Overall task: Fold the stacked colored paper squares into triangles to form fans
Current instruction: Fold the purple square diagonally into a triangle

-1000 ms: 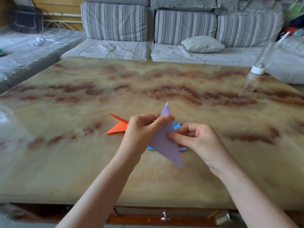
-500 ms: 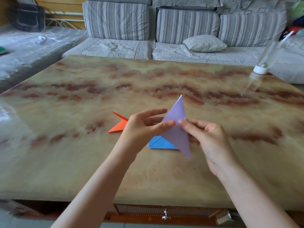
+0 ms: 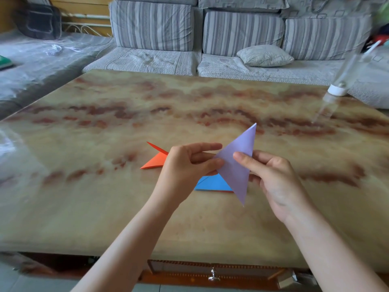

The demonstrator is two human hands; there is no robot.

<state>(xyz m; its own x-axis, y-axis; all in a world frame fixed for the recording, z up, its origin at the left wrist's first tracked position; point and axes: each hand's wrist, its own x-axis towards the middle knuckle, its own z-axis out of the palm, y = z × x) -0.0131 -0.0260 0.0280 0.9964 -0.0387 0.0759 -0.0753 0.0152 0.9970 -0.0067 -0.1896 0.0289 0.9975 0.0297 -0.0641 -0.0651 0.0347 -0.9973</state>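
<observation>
A lilac paper triangle (image 3: 237, 163) is held up above the marbled table (image 3: 105, 186), one tip pointing up and away, the other down toward me. My left hand (image 3: 185, 171) pinches its left corner between thumb and fingers. My right hand (image 3: 271, 175) pinches its right side, forefinger on the front face. Below it a blue folded paper (image 3: 212, 183) lies flat on the table with a red edge showing under it. An orange folded triangle (image 3: 154, 160) lies just left of my left hand, partly hidden by it.
A clear plastic bottle with a white cap (image 3: 336, 89) stands tilted at the table's far right edge. A striped grey sofa (image 3: 189, 39) with a cushion (image 3: 264, 55) runs behind the table. A drawer knob (image 3: 213, 275) shows under the near edge.
The lilac triangle has swung to the right and turned, its upper tip now higher and further right. My right hand moved right with it; the blue paper beneath came into view.
</observation>
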